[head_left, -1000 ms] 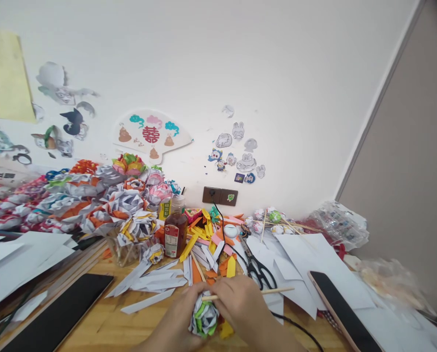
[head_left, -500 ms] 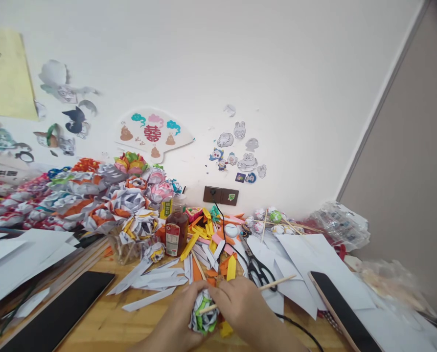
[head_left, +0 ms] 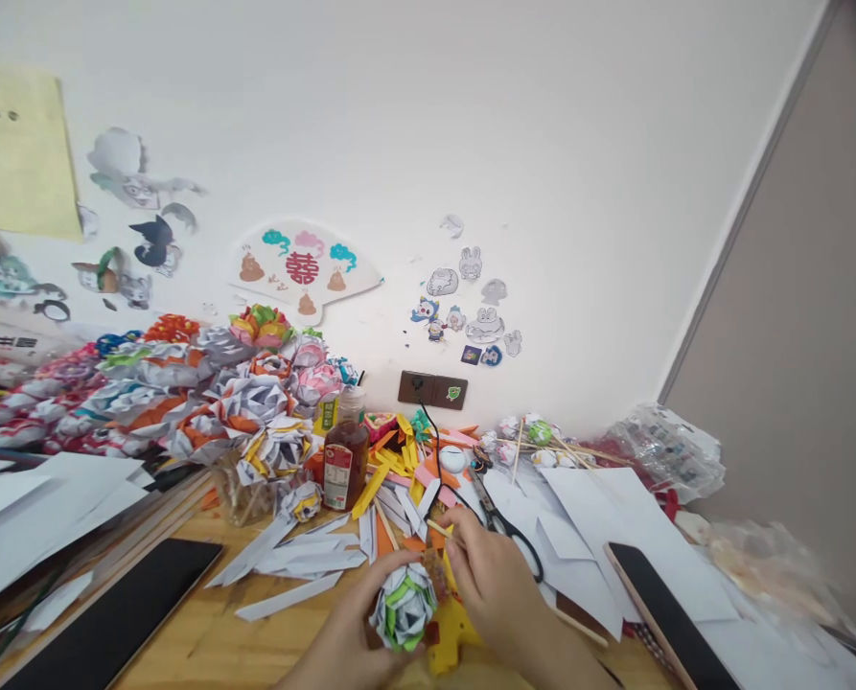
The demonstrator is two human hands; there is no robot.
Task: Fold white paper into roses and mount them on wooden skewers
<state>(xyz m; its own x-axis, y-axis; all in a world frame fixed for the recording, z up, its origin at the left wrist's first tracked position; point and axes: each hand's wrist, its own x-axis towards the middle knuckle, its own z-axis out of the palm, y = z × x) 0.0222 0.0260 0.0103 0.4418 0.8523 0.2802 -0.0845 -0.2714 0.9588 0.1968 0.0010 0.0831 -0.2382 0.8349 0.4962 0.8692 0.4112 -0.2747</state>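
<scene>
My left hand (head_left: 359, 623) is wrapped round a folded-paper flower (head_left: 404, 609) in white and green, just above the front of the wooden table. To its right, my right hand (head_left: 496, 580) grips a thin wooden stick (head_left: 438, 528). One end of the stick points up and left past my fingers, apart from the flower; the other comes out beyond the hand at lower right. Under and between the hands lies a yellow tool (head_left: 449, 637), partly hidden, that looks like a hot glue gun. Black scissors (head_left: 518, 537) lie behind my right hand.
Folded paper strips (head_left: 305, 546) and a bottle of brown liquid (head_left: 345, 460) stand ahead. Many paper flowers (head_left: 255, 393) are heaped at left. Phones (head_left: 118, 613) lie on both sides, with white sheets (head_left: 614, 517) at right. A black cable (head_left: 438, 441) hangs from the wall socket (head_left: 433, 388).
My right hand has moved the stick away from the flower, to the right and up. The flower stays in my left hand, and the yellow tool beneath shows more now.
</scene>
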